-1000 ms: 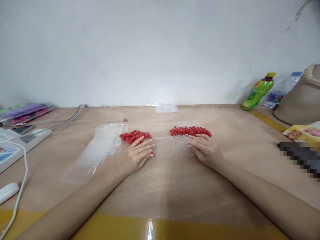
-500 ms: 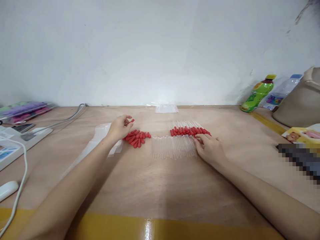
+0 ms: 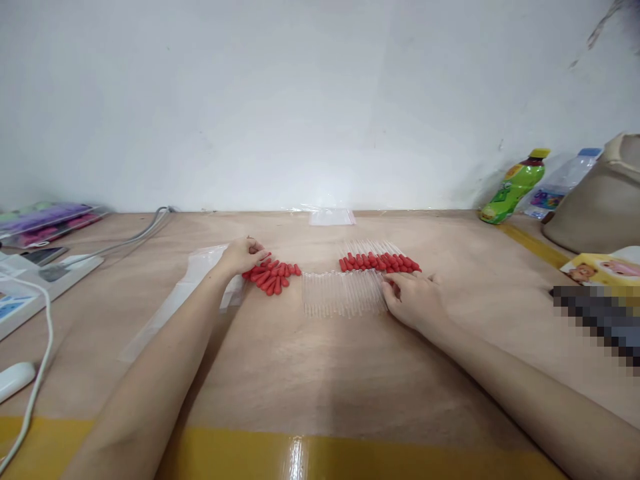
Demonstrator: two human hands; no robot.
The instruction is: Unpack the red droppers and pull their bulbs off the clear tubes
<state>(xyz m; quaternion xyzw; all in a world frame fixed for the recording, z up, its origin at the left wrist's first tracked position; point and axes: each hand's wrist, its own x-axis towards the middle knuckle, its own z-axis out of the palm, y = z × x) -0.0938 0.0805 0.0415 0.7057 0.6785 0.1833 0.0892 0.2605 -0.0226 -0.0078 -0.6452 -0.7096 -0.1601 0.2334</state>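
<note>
My left hand (image 3: 244,256) is closed in a pinch at the back of a loose pile of red rubber bulbs (image 3: 273,279), with a red bulb at its fingertips. Right of the pile, thin clear glass tubes (image 3: 333,293) lie side by side in a row. Behind them is a row of red-bulbed droppers (image 3: 373,261), their clear stems pointing toward the wall. My right hand (image 3: 413,297) is at the right end of the clear tubes, just in front of the red bulbs. Its fingers are curled together, and what they hold is hidden.
A clear plastic bag (image 3: 200,273) lies beneath my left forearm. Further left are a power strip (image 3: 75,270) with cables and a pack of coloured items (image 3: 50,223). On the right stand a green bottle (image 3: 515,187), a clear bottle (image 3: 557,187) and a beige bag (image 3: 585,207).
My left hand has lowered slightly toward the pile with the red bulb at its fingertips. My right hand has shifted a little left and down, at the end of the tube row.
</note>
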